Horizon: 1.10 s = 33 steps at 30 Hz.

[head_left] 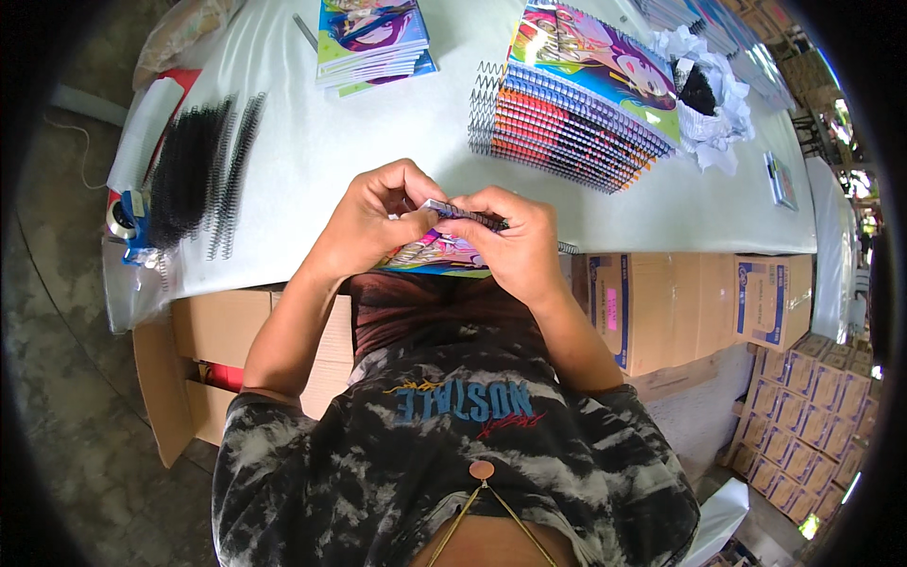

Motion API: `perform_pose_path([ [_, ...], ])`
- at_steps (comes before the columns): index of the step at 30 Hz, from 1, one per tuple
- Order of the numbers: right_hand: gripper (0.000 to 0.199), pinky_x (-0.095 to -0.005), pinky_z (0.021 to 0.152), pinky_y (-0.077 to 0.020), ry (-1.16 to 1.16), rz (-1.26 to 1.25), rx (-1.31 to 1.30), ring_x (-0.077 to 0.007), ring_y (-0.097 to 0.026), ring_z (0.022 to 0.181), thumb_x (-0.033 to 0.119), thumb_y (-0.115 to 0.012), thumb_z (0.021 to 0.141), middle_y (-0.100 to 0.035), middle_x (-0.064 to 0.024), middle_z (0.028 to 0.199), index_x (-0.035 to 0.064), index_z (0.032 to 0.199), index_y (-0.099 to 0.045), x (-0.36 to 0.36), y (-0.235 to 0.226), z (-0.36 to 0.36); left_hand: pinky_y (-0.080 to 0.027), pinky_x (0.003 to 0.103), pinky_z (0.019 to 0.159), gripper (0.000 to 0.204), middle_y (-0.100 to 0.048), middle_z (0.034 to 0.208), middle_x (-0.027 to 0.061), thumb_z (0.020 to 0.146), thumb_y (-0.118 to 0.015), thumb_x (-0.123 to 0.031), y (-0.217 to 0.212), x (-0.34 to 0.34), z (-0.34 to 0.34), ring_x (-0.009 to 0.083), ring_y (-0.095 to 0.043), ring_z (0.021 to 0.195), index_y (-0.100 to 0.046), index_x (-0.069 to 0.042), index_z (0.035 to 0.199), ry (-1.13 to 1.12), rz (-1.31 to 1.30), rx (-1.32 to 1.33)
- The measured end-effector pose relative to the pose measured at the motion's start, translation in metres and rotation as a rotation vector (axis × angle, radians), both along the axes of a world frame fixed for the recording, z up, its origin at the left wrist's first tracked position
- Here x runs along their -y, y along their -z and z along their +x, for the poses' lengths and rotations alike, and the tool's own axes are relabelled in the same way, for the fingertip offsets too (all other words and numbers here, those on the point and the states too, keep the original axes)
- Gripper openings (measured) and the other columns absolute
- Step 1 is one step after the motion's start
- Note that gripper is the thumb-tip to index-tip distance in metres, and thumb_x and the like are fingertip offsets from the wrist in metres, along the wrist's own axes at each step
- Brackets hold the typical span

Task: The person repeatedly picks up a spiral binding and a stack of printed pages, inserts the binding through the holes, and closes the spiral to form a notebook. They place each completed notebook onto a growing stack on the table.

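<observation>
My left hand and my right hand meet at the table's near edge, both closed on a colourful notebook. A dark spiral binding coil runs along the notebook's upper edge. The left fingers and thumb pinch that edge near the coil's left end. My right thumb and fingers press on the coil and the edge beside it. A tail of coil sticks out past the right hand. Much of the notebook is hidden by the hands.
Spiral-bound notebooks are stacked at back right, beside crumpled white wrapping. A smaller booklet stack lies at the back. Black coils lie at left near a blue tape dispenser. Cardboard boxes stand below the table.
</observation>
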State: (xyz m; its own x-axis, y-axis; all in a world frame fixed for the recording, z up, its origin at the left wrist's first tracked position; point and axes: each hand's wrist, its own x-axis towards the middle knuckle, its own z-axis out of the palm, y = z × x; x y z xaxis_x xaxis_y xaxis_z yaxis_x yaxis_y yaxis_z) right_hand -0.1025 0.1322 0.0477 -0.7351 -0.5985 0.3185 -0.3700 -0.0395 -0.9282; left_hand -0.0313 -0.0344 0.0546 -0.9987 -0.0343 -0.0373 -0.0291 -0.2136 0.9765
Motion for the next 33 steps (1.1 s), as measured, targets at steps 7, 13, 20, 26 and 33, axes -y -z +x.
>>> perform_pose_path([
  [7, 0.015, -0.0277, 0.059, -0.0474, 0.242, -0.282, 0.001, -0.0128, -0.06, 0.071, 0.005, -0.065, 0.079, -0.062, -0.0086, 0.081, -0.0006, 0.091, -0.058, -0.013, -0.02, -0.014, -0.043, 0.023, 0.071, 0.024, -0.059, 0.093, 0.0048, 0.078, -0.068, -0.01, -0.041, -0.003, -0.014, 0.0108, -0.055, 0.083, -0.055, -0.002, 0.097, -0.157, -0.824, -0.259],
  [13, 0.026, -0.0228, 0.076, -0.0442, 0.483, -0.99, 0.121, -0.011, -0.055, 0.084, 0.005, -0.058, 0.085, -0.057, -0.0068, 0.096, -0.0029, 0.108, -0.051, -0.039, -0.076, -0.083, -0.044, 0.025, 0.068, 0.05, -0.061, 0.087, 0.0074, 0.086, -0.061, -0.017, -0.073, -0.026, -0.078, 0.011, -0.055, 0.077, -0.037, 0.005, 0.123, -0.351, -0.232, -0.274],
  [20, 0.033, -0.0295, 0.082, -0.0431, 1.033, -0.136, -0.327, -0.0204, -0.057, 0.089, 0.012, -0.058, 0.085, -0.057, -0.014, 0.104, -0.0048, 0.113, -0.052, -0.072, 0.006, -0.156, -0.046, 0.036, 0.062, 0.023, -0.059, 0.077, 0.0145, 0.08, -0.061, -0.024, -0.026, -0.034, -0.17, 0.0288, -0.059, 0.07, -0.061, -0.003, 0.089, -0.785, -1.354, -0.448],
  [26, 0.032, -0.0314, 0.083, -0.0444, 0.933, -0.425, -0.232, -0.0203, -0.059, 0.093, 0.02, -0.054, 0.088, -0.063, -0.0169, 0.102, -0.0052, 0.108, -0.057, -0.063, 0.021, -0.162, -0.042, 0.029, 0.059, 0.028, -0.052, 0.068, 0.006, 0.089, -0.054, -0.025, 0.016, -0.066, -0.176, 0.0143, -0.047, 0.062, -0.052, 0.0, 0.077, -1.015, -0.491, -0.416],
  [33, 0.027, -0.0297, 0.071, -0.0483, 1.094, -0.428, -0.267, -0.0162, -0.062, 0.08, 0.018, -0.054, 0.089, -0.066, -0.0143, 0.089, -0.0055, 0.1, -0.062, -0.056, 0.017, -0.158, -0.035, 0.026, 0.053, 0.033, -0.044, 0.061, 0.002, 0.093, -0.048, -0.027, 0.026, -0.063, -0.18, 0.0093, -0.037, 0.057, -0.04, -0.003, 0.071, -0.99, -0.421, -0.374],
])
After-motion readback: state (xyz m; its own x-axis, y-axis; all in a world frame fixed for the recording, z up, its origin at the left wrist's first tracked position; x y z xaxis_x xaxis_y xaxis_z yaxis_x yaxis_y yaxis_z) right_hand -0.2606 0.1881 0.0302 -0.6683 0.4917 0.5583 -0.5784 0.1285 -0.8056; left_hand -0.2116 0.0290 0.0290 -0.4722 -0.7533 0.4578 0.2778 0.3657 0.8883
